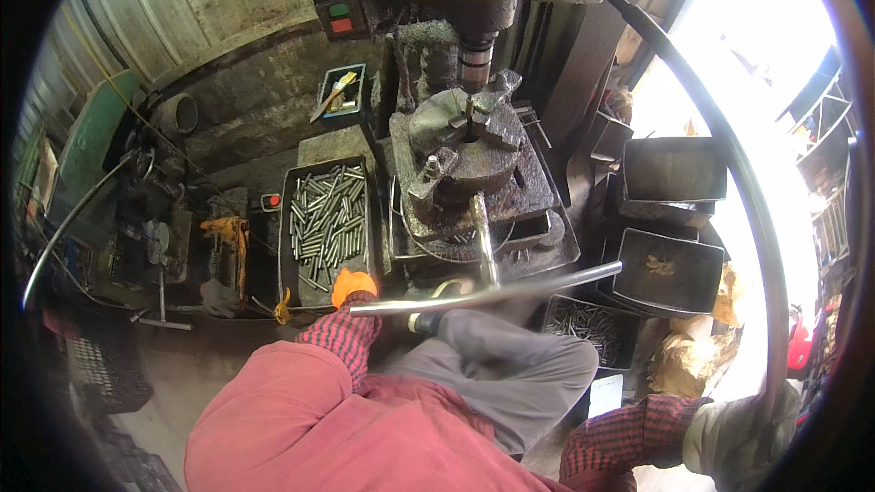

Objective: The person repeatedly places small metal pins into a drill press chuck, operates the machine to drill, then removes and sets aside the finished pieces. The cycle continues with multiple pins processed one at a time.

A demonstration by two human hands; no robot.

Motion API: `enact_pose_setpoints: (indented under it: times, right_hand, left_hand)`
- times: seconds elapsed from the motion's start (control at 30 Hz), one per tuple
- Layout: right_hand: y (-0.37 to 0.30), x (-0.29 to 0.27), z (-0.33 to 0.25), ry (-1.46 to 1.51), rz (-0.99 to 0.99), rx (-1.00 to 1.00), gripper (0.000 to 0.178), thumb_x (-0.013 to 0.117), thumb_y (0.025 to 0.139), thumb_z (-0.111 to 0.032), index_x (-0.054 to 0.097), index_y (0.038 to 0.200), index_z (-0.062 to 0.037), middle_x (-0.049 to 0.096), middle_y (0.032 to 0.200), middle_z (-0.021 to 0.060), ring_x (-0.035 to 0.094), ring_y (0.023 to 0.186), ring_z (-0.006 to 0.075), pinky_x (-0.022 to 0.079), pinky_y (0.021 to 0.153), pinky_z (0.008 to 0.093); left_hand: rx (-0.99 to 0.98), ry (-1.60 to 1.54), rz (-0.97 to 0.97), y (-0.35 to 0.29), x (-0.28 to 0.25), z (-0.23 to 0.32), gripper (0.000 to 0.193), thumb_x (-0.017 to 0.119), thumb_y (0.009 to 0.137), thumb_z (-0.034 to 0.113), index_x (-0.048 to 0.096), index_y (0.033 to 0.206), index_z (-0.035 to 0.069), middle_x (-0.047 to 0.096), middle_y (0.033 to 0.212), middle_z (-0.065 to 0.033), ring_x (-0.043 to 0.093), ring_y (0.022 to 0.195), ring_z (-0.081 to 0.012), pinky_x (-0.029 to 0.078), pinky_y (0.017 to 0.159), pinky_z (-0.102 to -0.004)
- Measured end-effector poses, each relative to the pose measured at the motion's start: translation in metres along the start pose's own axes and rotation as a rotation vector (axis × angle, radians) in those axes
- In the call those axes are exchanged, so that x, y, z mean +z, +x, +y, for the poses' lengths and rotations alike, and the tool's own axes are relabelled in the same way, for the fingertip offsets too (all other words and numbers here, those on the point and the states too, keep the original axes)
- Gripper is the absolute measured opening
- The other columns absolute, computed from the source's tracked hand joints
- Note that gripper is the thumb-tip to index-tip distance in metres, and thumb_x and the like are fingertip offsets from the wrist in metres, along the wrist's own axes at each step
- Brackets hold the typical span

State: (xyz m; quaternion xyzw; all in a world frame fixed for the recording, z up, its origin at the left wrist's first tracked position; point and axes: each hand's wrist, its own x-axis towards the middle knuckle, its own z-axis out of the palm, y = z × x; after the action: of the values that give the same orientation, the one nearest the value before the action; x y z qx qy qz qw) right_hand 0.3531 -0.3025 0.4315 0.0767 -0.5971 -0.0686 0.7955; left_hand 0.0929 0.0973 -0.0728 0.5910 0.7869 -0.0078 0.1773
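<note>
My left hand (353, 288), in an orange glove, is at the near end of a dark metal tray (284, 246) full of short steel pins (328, 219). Its fingers are too small and blurred to make out whether they hold a pin. At the lower right, my right hand (743, 437), in a pale, dirty glove, is closed around the lower end of a long curved lever (749, 164). Ahead of me, a round chuck (456, 128) is fixed under the drill press spindle (476, 59). A shiny handle (483, 241) sticks out from the chuck toward me.
A blurred metal bar (510, 292) crosses above my lap. Two dark bins (674, 169) stand at the right, above a box of metal pieces (583, 323). A small box with a brush (342, 91) sits behind the tray. A switch box (339, 14) hangs on the wall.
</note>
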Motion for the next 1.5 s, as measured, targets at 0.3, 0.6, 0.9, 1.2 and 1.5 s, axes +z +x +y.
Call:
enact_pose_setpoints:
  times: [0.3, 0.6, 0.9, 1.2, 1.5]
  right_hand:
    - [-0.01, 0.003, 0.018, 0.373, 0.008, 0.022, 0.05, 0.043, 0.113, -0.026, 0.063, 0.076, 0.0003, 0.053, 0.062, 0.0035, 0.049, 0.051, 0.0142, 0.043, 0.055, 0.0254]
    - [-0.02, 0.003, 0.014, 0.531, 0.048, 0.036, 0.058, 0.038, 0.115, -0.035, 0.065, 0.079, 0.0007, 0.062, 0.067, 0.0047, 0.054, 0.054, 0.0138, 0.045, 0.059, 0.0245]
    - [-0.03, -0.004, 0.019, 0.213, 0.03, -0.059, 0.057, 0.036, 0.116, -0.036, 0.069, 0.087, 0.0011, 0.069, 0.072, 0.0045, 0.064, 0.062, 0.0147, 0.053, 0.075, 0.0261]
    - [-0.037, -0.006, 0.02, 0.809, 0.065, 0.2, 0.04, 0.063, 0.107, -0.029, 0.067, 0.09, 0.0069, 0.07, 0.078, 0.0108, 0.064, 0.065, 0.0198, 0.052, 0.073, 0.0276]
    - [-0.038, -0.002, 0.025, 0.007, 0.096, -0.201, 0.032, 0.069, 0.099, -0.037, 0.066, 0.071, -0.0238, 0.058, 0.064, -0.0178, 0.052, 0.059, -0.0001, 0.043, 0.065, 0.023]
  left_hand:
    - [0.041, 0.072, 0.025, 0.0, -0.001, 0.002, 0.041, 0.051, 0.098, 0.04, 0.075, 0.113, 0.01, 0.077, 0.115, -0.0148, 0.074, 0.108, -0.0351, 0.058, 0.09, -0.0509]
    - [0.082, 0.082, 0.105, 0.01, 0.019, -0.007, 0.038, 0.051, 0.098, 0.038, 0.077, 0.11, 0.012, 0.078, 0.112, -0.0134, 0.075, 0.106, -0.0341, 0.059, 0.089, -0.0496]
    - [0.014, 0.049, 0.019, 0.019, 0.022, -0.005, 0.043, 0.048, 0.098, 0.038, 0.076, 0.116, 0.011, 0.077, 0.119, -0.0138, 0.073, 0.113, -0.036, 0.056, 0.097, -0.0498]
    - [-0.001, 0.072, -0.06, 0.028, 0.021, -0.005, 0.043, 0.052, 0.097, 0.04, 0.077, 0.115, 0.01, 0.076, 0.118, -0.0164, 0.073, 0.112, -0.0369, 0.058, 0.095, -0.0502]
    - [0.08, 0.027, 0.1, 0.019, 0.027, -0.01, 0.044, 0.049, 0.097, 0.037, 0.076, 0.116, 0.008, 0.076, 0.117, -0.0173, 0.072, 0.112, -0.0384, 0.056, 0.096, -0.0519]
